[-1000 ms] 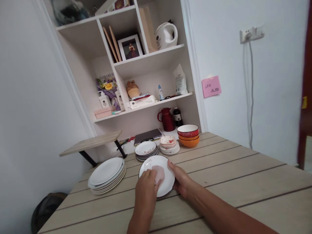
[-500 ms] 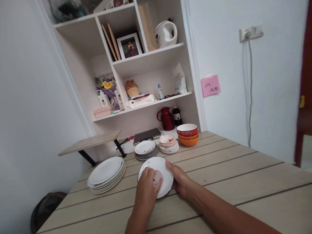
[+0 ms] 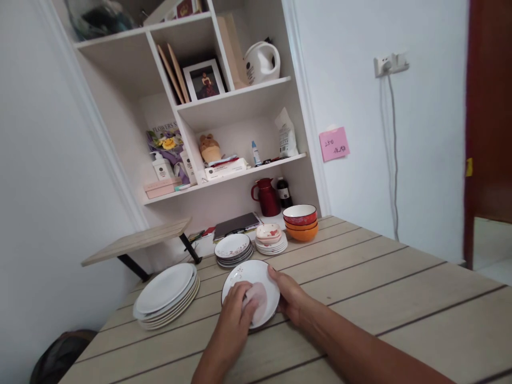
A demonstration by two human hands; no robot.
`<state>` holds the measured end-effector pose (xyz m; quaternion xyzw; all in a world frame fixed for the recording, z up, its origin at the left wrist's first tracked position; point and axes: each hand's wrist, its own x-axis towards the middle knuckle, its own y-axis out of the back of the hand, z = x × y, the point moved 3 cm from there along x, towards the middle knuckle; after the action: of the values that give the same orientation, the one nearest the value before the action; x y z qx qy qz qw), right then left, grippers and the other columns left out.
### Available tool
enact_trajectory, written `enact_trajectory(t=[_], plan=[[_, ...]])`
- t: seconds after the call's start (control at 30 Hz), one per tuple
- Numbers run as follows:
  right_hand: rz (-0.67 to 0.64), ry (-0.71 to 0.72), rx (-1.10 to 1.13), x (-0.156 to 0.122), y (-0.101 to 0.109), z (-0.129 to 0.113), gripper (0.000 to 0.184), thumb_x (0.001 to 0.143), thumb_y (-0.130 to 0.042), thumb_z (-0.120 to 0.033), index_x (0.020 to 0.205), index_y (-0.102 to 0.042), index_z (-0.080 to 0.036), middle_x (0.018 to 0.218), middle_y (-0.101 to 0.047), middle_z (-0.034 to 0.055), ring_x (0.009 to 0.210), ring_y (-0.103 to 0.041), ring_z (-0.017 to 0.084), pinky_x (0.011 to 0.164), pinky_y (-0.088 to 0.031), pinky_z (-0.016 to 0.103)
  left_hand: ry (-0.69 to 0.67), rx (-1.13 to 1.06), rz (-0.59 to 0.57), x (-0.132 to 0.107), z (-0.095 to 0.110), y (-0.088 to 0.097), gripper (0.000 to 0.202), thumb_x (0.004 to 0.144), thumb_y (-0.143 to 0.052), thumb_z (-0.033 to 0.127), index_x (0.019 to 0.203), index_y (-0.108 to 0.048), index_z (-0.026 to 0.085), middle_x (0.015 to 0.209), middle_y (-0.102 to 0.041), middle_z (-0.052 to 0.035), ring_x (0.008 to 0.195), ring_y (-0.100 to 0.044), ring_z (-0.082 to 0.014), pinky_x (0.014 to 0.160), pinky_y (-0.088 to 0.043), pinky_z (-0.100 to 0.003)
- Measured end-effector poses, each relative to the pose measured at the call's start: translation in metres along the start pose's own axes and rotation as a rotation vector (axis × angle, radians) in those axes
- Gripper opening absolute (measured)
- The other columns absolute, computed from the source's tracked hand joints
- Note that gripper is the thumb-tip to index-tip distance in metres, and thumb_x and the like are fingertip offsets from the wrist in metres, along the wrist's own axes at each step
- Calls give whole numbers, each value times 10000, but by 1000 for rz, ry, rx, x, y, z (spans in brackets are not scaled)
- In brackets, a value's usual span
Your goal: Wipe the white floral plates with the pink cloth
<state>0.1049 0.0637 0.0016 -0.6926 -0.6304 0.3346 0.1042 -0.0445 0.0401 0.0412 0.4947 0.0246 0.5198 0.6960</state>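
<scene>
A white plate [image 3: 266, 274] with a dark rim and a small floral print is tilted up above the near middle of the table. My right hand [image 3: 292, 296] grips its right edge, thumb on the face and fingers hidden behind. Over the plate's lower left, my left hand [image 3: 238, 309] presses a pale pink cloth [image 3: 258, 298] against the face. Just behind is a stack of similar floral plates [image 3: 233, 247]. Larger white plates [image 3: 166, 290] are piled to the left of my hands.
Small dishes [image 3: 271, 240] and orange and red bowls [image 3: 301, 224] stand stacked at the table's [image 3: 360, 298] back. Behind them are a red jug [image 3: 267, 197] and a dark bottle [image 3: 284, 192]. A raised wooden stand [image 3: 140, 240] is at the back left, below the shelves.
My left hand's fingers have loosened and spread over the cloth, which now lies flatter and further across the plate. My right hand keeps its hold. The camera view has turned slightly right.
</scene>
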Motion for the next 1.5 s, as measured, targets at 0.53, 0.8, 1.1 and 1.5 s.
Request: enact_trajectory(t=[0.53, 0.8, 1.1, 1.5], plan=[[-137, 26, -36, -5, -9, 11, 413, 854, -533, -514, 1099, -607, -191, 904, -735, 77, 645, -652, 153, 554, -486, 253, 151, 656, 338, 7, -13, 15, 301, 802, -508, 89, 1054, -644, 185, 1078, -629, -92, 1010, -559, -264, 854, -417, -420], [-93, 11, 34, 1, -4, 4, 449, 861, -508, -532, 1086, -618, -159, 955, -737, 108, 720, -684, 190, 664, -535, 323, 46, 533, 303, 6, -9, 11, 309, 768, -513, 69, 1002, -678, 183, 975, -621, -73, 929, -566, -214, 827, -454, -336], [-102, 27, 57, 1, 0, -3, 503, 855, -511, -549, 1129, -615, -141, 999, -731, 112, 795, -689, 208, 741, -541, 341, -92, 277, 144, 6, 15, -11, 373, 727, -479, 41, 982, -690, 212, 1026, -630, -65, 960, -575, -202, 843, -462, -335], [-234, 75, -22, -9, -6, -5, 508, 845, -523, -564, 1127, -613, -152, 1038, -716, 109, 853, -671, 208, 742, -512, 322, -128, 405, 104, 5, 17, -13, 351, 741, -549, 45, 978, -686, 265, 1003, -641, -27, 924, -558, -199, 791, -398, -347]])
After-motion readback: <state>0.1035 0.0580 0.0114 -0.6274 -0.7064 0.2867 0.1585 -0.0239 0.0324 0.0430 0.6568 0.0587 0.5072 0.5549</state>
